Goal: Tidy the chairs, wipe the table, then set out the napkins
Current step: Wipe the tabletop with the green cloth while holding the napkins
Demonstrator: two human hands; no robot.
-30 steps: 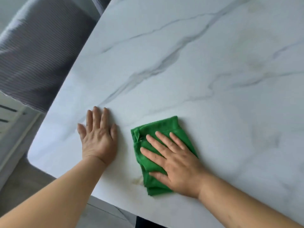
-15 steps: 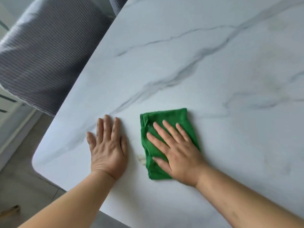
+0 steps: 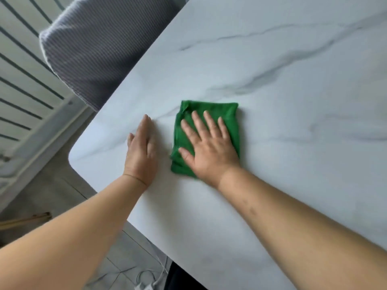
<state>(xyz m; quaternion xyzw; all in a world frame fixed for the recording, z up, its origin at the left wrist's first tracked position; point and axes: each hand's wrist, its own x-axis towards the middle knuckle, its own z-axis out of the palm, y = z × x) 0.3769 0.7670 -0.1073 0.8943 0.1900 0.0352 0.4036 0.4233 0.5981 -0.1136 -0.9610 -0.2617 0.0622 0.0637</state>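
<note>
Here: table (image 3: 272,143), white marble, near left corner. Right hand (image 3: 206,147), fingers spread, flat on folded green cloth (image 3: 231,114). Left hand (image 3: 142,151), fingers together, flat on table just beside cloth. Grey chair (image 3: 100,49) at left edge.

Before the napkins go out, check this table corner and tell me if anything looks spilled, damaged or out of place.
Nothing stands out. The marble table shows only its grey veining, with no spill or chip visible. The right hand lies flat on the folded green cloth, the left hand flat on bare table beside it.
</note>
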